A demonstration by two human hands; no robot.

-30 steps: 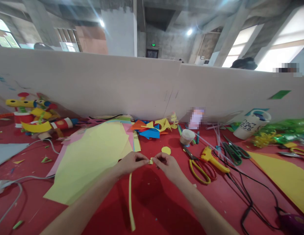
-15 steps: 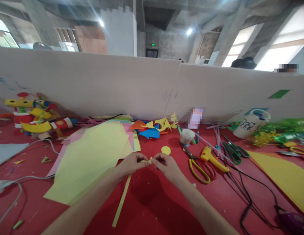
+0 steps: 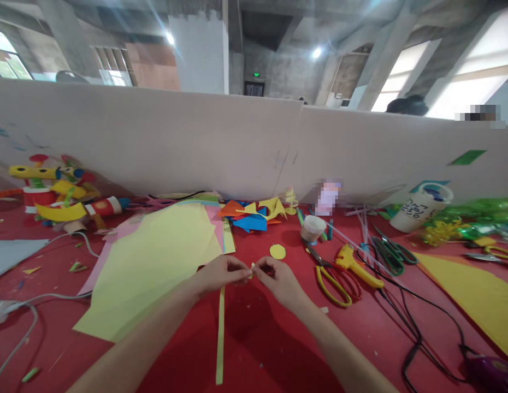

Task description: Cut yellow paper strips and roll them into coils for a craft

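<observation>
A long pale yellow paper strip (image 3: 220, 338) hangs down from under my left hand (image 3: 222, 273), whose fingers are closed on it. My right hand (image 3: 276, 278) pinches at the strip's small rolled or folded end (image 3: 251, 269), and the fingertips of both hands meet there. Just beyond the right hand a yellow paper disc (image 3: 277, 251) lies flat on the red table. The fingers cover most of the strip's upper end.
Left lies a stack of pale yellow paper (image 3: 155, 262). Orange, blue and yellow scraps (image 3: 252, 215) sit behind the hands. To the right are a white cup (image 3: 313, 226), scissors (image 3: 334, 278), a yellow glue gun (image 3: 356, 265) and black cords (image 3: 413, 322). A white partition (image 3: 176, 142) closes the back.
The strip's loose end has swung right and now hangs nearly straight toward me. My left fingers have shifted slightly around the small end; the right hand has barely moved.
</observation>
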